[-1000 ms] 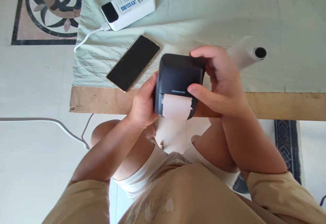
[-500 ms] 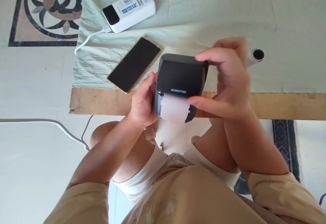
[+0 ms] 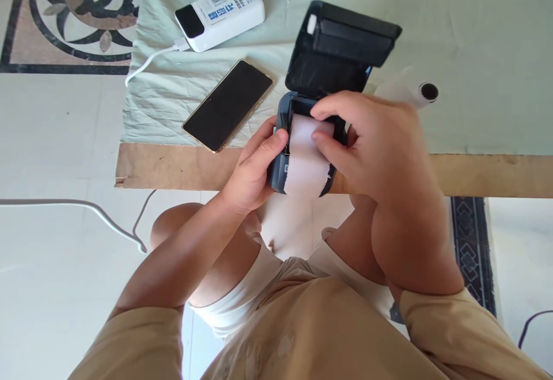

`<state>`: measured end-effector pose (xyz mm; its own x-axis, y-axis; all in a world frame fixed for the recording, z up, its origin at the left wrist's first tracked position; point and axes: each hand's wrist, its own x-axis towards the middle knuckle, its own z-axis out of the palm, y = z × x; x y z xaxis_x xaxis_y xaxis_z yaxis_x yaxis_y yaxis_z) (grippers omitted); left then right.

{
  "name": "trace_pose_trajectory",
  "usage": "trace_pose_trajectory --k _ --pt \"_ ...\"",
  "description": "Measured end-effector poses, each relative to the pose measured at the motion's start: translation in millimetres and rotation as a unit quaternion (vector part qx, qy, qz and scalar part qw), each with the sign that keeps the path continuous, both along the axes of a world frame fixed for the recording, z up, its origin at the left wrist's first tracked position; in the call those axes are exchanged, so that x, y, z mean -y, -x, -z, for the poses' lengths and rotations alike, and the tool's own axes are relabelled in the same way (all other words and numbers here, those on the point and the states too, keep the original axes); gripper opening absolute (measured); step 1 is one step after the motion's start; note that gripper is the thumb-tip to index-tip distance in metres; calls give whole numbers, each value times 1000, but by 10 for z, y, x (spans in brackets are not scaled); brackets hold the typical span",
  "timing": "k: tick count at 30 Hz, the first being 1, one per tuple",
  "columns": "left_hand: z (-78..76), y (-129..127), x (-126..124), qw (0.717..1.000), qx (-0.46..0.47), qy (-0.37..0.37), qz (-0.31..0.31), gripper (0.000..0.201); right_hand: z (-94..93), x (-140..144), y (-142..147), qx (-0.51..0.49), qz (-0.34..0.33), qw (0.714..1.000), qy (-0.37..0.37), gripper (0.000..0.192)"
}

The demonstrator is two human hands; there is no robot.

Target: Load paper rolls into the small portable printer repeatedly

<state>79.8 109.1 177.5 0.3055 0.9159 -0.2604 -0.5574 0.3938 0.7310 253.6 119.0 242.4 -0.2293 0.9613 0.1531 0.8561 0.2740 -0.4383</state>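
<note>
A dark label printer (image 3: 280,179) is held up over the table's front edge, its black lid (image 3: 326,75) swung up and back. My left hand (image 3: 253,170) grips the printer's left side, the thumb on the rim. In the compartment sits a white paper roll (image 3: 307,161), and its torn-edged strip hangs over the front. My right hand (image 3: 384,144) reaches in from the right. Its thumb and forefinger are closed on the roll's upper right part; the other fingers are mostly hidden behind the hand.
A black-screened phone (image 3: 228,105) lies left of the printer on the pale green cloth (image 3: 475,52). Beyond it is a white power bank (image 3: 228,14) with a white cable (image 3: 149,64). A white tube-shaped roll (image 3: 404,87) lies behind my right hand. The table's wooden edge (image 3: 185,167) runs along the front.
The printer's lid has gone from down to raised, uncovering the paper roll. My right hand has moved from the lid's right edge left onto the roll. My left hand still holds the printer.
</note>
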Motion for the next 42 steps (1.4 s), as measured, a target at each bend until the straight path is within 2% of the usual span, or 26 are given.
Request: trace_pose_trajectory --k 3,5,7,9,11,14,16,18,19,22,24,27,30,32,34,37,39,41,42 --pt "-13 28 -11 999 -16 -27 18 24 -42 -7 10 80 -3 995 65 28" --pt "-19 35 -16 999 -21 -26 27 26 -62 -39 -11 69 -5 993 93 32" --pt "-16 33 -14 999 -20 -10 23 28 -83 -76 -63 1 -10 993 120 39" --pt "-4 24 -9 1000 -9 10 8 28 -99 -116 -133 -136 -24 979 149 43" --pt "9 10 -9 999 12 25 -17 26 -95 -165 -195 -327 -15 932 152 45" --pt "-2 -16 -27 997 42 43 -51 30 -29 -266 -236 -545 92 824 124 51" --pt "-36 -36 -46 994 46 61 -73 35 58 -333 -228 -596 179 773 123 54" --pt "-76 -52 -60 992 35 80 -90 41 166 -376 -204 -599 224 761 106 48" --pt "-93 -57 -65 992 27 84 -92 43 222 -385 -192 -591 231 768 84 42" --pt "-122 -67 -66 994 11 79 -80 44 355 -369 -172 -519 216 826 41 27" --pt "-130 -73 -58 994 11 76 -75 43 402 -343 -185 -464 202 862 39 23" --pt "-138 -80 -40 993 12 81 -83 38 449 -327 -241 -375 164 912 40 22" --pt "-128 -75 -28 992 -3 86 -90 34 526 -356 -312 -304 121 944 44 26" --pt "-107 -64 -31 993 -7 83 -86 33 584 -379 -345 -245 118 961 43 29" --pt "-80 -51 -40 993 -5 82 -82 32 609 -381 -350 -186 122 974 46 31" --pt "-45 -39 -54 993 -5 85 -83 33 519 -321 -321 -169 111 978 49 36" --pt "-31 -36 -56 992 -7 83 -92 35 387 -248 -325 -180 112 977 -15 31" --pt "-23 -35 -53 992 -8 84 -94 34 261 -179 -393 -185 145 964 -122 24" --pt "-20 -32 -50 992 -8 85 -92 34 221 -155 -456 -177 167 958 -151 26"
